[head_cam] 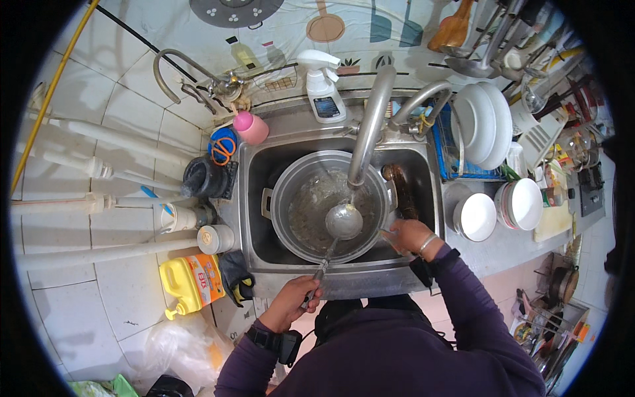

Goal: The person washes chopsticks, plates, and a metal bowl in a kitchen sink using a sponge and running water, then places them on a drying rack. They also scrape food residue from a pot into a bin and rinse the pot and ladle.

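My left hand [297, 297] grips the handle of a metal ladle [344, 222] at the sink's front edge. The ladle's round bowl hangs over a large aluminium pot [282, 223], with a small pale scrap on its rim. The pot stands in the stainless steel sink [248, 248], and a shallow layer of cloudy water [310, 208] covers its bottom. By the pot's right rim, my right hand [412, 235] pinches a small thin object [389, 239], too blurred to name. The faucet spout [372, 129] reaches over the pot.
Right of the pot lies a dark brown elongated thing [402, 191]. White bowls [475, 217] and a blue rack [444, 144] with plates [474, 121] stand on the right. A spray bottle [323, 92] is behind; a stone mortar [201, 176] and yellow jug [181, 283] sit left.
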Demonstrator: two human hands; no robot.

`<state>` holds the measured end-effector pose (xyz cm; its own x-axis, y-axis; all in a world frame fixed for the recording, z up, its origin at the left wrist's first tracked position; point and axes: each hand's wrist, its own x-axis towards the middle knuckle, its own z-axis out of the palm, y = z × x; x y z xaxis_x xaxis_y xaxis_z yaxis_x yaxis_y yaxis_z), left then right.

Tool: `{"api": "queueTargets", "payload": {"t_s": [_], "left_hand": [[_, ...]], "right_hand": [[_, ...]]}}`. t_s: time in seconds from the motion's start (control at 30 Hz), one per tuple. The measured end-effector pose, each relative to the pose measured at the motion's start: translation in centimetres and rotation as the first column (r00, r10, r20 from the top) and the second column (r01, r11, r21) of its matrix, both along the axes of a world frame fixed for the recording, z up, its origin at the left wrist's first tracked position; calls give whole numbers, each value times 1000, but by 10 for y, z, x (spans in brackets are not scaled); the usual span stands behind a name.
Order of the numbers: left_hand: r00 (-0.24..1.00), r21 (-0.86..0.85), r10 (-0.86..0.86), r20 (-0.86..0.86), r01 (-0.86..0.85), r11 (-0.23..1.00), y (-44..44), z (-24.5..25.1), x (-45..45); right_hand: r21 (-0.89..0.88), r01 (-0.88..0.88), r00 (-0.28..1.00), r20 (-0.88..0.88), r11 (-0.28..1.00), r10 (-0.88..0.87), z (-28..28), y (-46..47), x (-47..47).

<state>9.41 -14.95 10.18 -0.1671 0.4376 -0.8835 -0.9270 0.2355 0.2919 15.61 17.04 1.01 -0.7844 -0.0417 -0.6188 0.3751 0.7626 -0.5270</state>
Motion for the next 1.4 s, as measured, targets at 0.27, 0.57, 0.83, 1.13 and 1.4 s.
{"api": "queueTargets", "payload": {"t_s": [0.27,0.57,0.83,1.13,1.4], "left_hand": [[995,83,-72,-69,77,994,-12,8,18],[986,148,-65,-152,87,985,-28,10,34],[960,92,-112,-256,140,986,-17,-10,29],[978,95,16,-206,3,996,7,-64,-4],[929,-45,-137,-345,129,991,44,-61,-27]], "right_hand": [[61,-35,895,-443,998,59,-44,-98,-35],[464,150,880,-465,873,96,-67,-119,-43],[-16,34,932,-361,999,-37,-80,-106,-59],[-550,297,930,-20,781,-368,-54,-120,-47],[-473,91,789,-502,876,-353,-43,-119,-37]]}}
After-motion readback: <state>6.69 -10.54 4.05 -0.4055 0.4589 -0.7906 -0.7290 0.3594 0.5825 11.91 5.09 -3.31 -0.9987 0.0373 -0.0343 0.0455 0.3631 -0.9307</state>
